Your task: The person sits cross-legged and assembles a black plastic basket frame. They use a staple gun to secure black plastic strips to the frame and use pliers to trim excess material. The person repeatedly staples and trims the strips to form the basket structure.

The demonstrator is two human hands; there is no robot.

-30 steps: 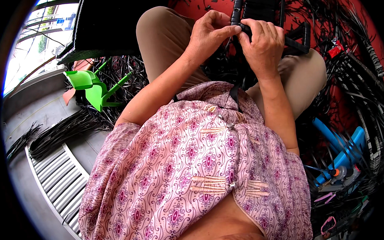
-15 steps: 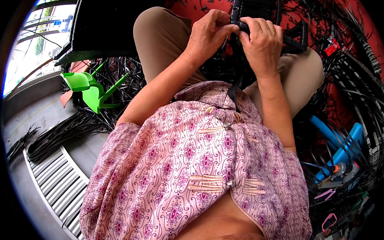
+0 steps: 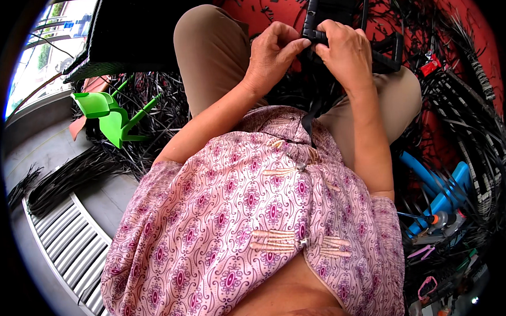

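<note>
I sit with knees apart, both hands raised over my lap at the top of the head view. My left hand [image 3: 273, 52] pinches a flat black plastic strip [image 3: 314, 37] where it meets a black woven frame [image 3: 337, 10]. My right hand [image 3: 347, 51] grips the same strip from the other side, fingertips nearly touching the left ones. A loose end of the black strip [image 3: 308, 122] hangs down toward my patterned pink shirt. The frame's lower corner [image 3: 391, 55] sticks out past my right wrist.
Heaps of black strips [image 3: 474, 122] cover the red floor [image 3: 471, 28] on my right. A green plastic tool [image 3: 109, 115] lies at left beside more strips [image 3: 69, 175]. A dark woven piece [image 3: 131, 34] stands at upper left. Blue tubes and small tools [image 3: 438, 201] lie lower right, a grated drain [image 3: 66, 248] lower left.
Both hands have stayed on the strip at the frame, with small finger shifts. The head view has shifted slightly, so the hands sit a little higher in the picture.
</note>
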